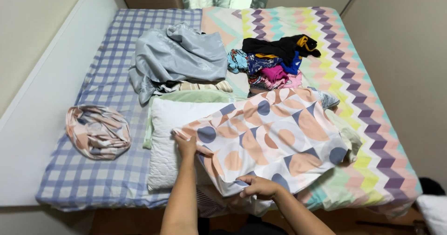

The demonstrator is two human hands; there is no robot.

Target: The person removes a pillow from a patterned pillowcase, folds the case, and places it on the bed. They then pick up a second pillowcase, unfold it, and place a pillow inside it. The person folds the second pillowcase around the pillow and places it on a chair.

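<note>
Now we see our left hand (187,145) pinching one corner of a soft pillowcase with peach, grey and blue half-circle shapes (272,139). Our right hand (258,186) is closed around the bottom edge of the same pillowcase. The pillowcase lies spread over a white quilted pillow (164,142) in the middle of the bed, with its blue check sheet (104,93). To the left, well apart, sits a round bundle of cloth with the same peach pattern (98,131). Behind the pillow lies a crumpled shiny grey cloth (179,58). Near it, on a zigzag striped cover (372,142), rests a pile of dark and bright clothes (274,60)
</note>
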